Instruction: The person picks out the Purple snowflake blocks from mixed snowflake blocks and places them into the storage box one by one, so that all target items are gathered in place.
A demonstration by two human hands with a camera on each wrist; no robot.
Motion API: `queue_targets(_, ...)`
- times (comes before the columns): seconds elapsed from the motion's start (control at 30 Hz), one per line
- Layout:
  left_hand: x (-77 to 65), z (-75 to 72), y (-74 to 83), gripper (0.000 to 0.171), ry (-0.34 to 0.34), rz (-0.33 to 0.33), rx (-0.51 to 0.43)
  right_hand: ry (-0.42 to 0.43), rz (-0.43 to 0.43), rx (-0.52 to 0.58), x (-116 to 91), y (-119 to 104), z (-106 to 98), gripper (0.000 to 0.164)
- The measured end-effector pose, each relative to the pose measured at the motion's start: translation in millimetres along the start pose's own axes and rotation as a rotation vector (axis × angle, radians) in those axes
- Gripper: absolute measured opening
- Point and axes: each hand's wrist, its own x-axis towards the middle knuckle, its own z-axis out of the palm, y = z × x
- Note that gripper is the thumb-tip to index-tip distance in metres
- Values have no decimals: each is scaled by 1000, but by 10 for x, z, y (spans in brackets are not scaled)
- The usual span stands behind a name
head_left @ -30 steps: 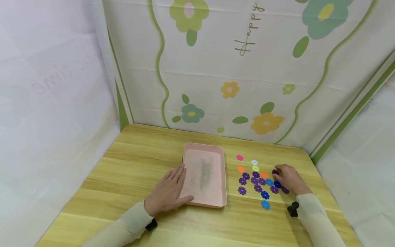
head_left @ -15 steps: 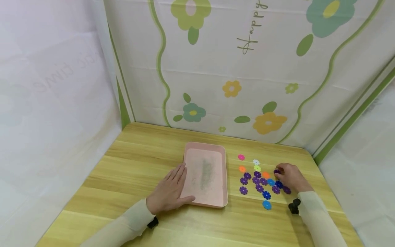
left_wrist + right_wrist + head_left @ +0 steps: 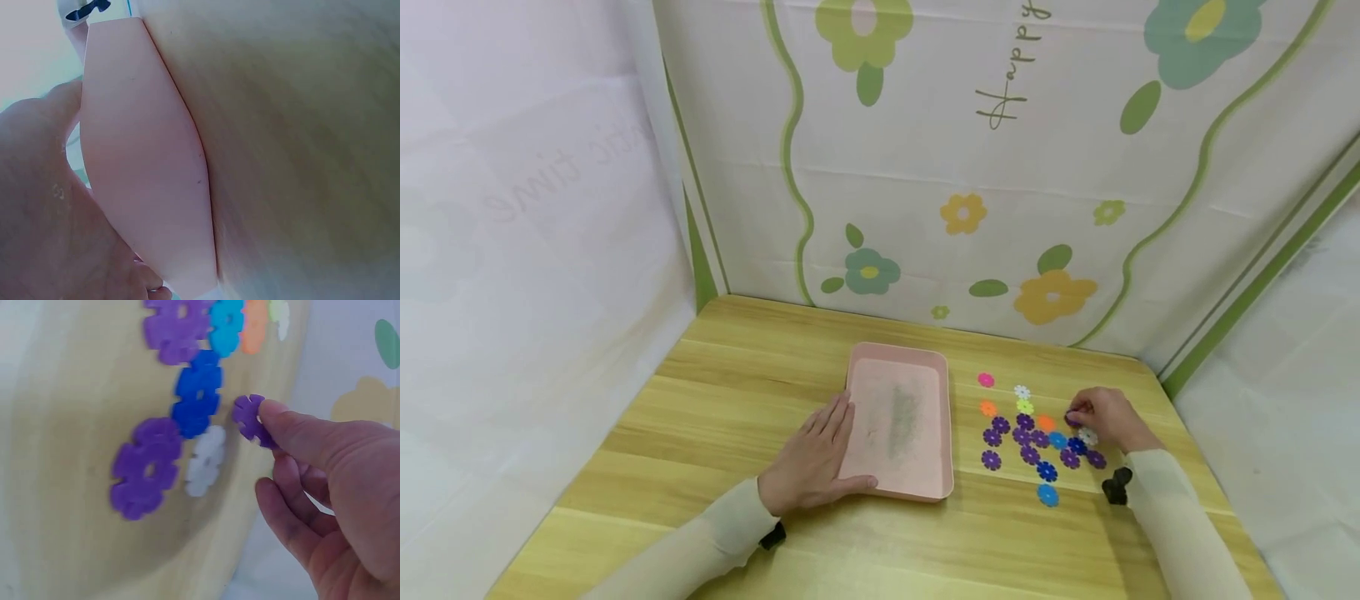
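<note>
Free lane along tabletop (image 3: 967, 458) between pink tray (image 3: 887, 375) and flower discs (image 3: 1028, 450) — left fingers (image 3: 844, 427) block part of tray's left rim.

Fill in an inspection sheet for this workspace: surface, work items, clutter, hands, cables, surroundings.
Surface: wood-grain table, light-coloured.
Work items: pink tray with greenish-grey marks on its floor; flower-shaped discs in several colours lie to its right.
Clutter: nothing seen.
Left hand: left hand rests against the tray's left side, fingers straight.
Right hand: right hand pinches a purple disc.
Cables: nothing seen.
Surroundings: white walls, the back one printed with flowers and "Happy"; black devices at both wrists.
</note>
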Motion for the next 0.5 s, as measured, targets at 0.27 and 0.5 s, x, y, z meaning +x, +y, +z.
queue_targets(0.27, 12, -6, -18, 111, 4, -4, 10, -28, -9, 51, 134, -203, -135, 15)
queue_targets(0.5, 16, -14, -17, 112, -18, 0, 19, -101, 30, 205, 248, -589, -202, 23)
